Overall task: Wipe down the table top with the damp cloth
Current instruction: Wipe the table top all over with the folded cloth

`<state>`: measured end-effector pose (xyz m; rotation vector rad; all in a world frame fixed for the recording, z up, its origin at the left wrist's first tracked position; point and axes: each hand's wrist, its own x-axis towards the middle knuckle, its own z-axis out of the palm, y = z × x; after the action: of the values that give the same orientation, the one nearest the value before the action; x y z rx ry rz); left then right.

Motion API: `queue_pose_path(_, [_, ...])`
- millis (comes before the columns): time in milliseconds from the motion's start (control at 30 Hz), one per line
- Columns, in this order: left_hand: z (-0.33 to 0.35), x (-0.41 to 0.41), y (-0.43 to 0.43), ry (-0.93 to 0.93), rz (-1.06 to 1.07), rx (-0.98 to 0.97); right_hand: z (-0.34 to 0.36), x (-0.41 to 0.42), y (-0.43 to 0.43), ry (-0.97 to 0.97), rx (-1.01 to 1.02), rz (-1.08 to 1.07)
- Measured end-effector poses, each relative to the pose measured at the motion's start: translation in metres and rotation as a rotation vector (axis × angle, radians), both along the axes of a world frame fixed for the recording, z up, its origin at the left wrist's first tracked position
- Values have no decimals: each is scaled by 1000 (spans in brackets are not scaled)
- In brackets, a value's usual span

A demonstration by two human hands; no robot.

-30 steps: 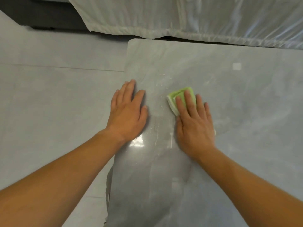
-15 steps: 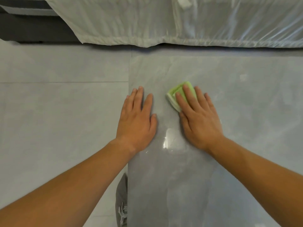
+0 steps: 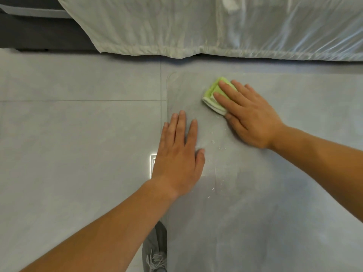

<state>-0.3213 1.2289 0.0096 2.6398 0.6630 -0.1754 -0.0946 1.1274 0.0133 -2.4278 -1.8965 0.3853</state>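
The table top (image 3: 275,193) is a smooth, grey, stone-look slab with a semi-gloss finish; water droplets and wet streaks show on its surface. The cloth (image 3: 213,95) is a soft, matt, light-green textile folded into layers with a paler edge. The floor (image 3: 68,154) consists of smooth grey tiles, and the covering (image 3: 216,26) behind the table is thin, glossy, translucent plastic sheeting.

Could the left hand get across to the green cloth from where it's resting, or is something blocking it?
Probably yes. The left hand lies flat near the table top's left edge, with only bare wet surface between it and the green cloth. The right hand covers most of the cloth, leaving just its left part free.
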Motion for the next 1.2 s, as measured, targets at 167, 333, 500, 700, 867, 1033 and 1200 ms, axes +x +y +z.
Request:
queue_pose_path(167, [-3, 1, -1, -32, 15, 3, 2, -8, 46, 12, 38, -242])
queue_pose_path(333, [-1, -1, 1, -69, 15, -30, 1, -17, 29, 40, 6, 133])
queue_pose_path(500, [3, -16, -12, -86, 49, -42, 4, -22, 66, 53, 54, -129])
queue_pose_path(700, [4, -40, -36, -63, 50, -24, 1, -17, 27, 30, 20, 256])
queue_pose_path(867, [0, -37, -41, -58, 77, 0, 1, -16, 26, 28, 79, -107])
queue_pose_path(1033, [0, -39, -41, -51, 67, 24, -3, -38, -19, 41, 49, 166])
queue_pose_path(1200, [3, -41, -56, -36, 90, 40, -3, -37, -34, 55, 81, -243])
